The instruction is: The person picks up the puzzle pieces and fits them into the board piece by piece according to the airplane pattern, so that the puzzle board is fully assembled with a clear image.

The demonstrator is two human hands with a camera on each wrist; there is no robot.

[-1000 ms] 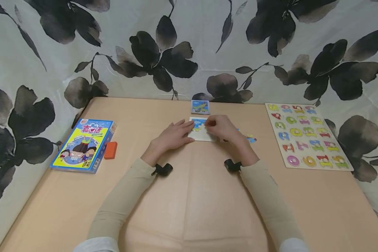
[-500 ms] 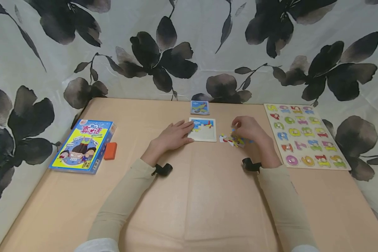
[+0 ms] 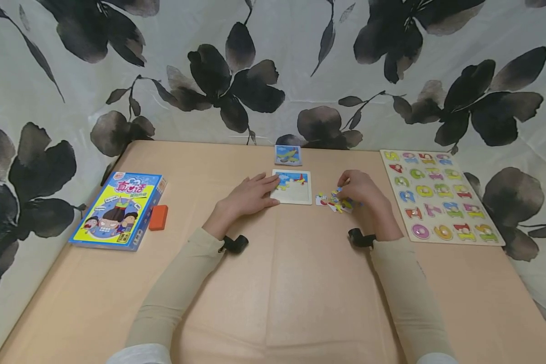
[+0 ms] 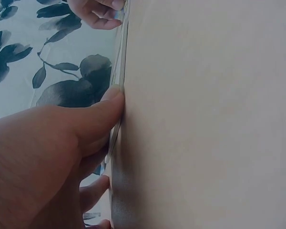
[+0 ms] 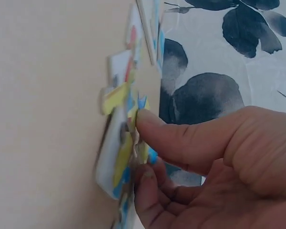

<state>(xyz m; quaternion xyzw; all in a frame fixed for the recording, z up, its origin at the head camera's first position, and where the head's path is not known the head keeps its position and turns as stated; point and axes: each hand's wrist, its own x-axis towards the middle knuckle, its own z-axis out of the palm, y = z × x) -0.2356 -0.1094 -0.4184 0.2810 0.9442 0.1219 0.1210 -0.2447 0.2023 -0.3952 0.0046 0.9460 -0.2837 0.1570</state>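
My left hand (image 3: 250,198) lies with fingers extended across the left edge of a white-framed puzzle board (image 3: 302,195). In the left wrist view its thumb (image 4: 107,109) rests on the board's edge. Blue, yellow and red pieces fill the board's upper part; its lower part shows white. To the right, my right hand (image 3: 360,188) is at a heap of loose puzzle pieces (image 3: 334,203). In the right wrist view, thumb and curled fingers pinch a puzzle piece (image 5: 142,149) at the heap; the fingers partly hide it.
A small picture (image 3: 288,154) of a yellow plane is behind the board. A letter board (image 3: 441,197) lies at the right. On the left are a yellow and blue box (image 3: 118,211) and an orange block (image 3: 158,218). A floral cloth (image 3: 255,60) hangs behind the table.
My right hand has moved right from the puzzle board to the loose pieces, uncovering the board's right side. There its fingers have closed on a piece. The left hand has stayed in place.
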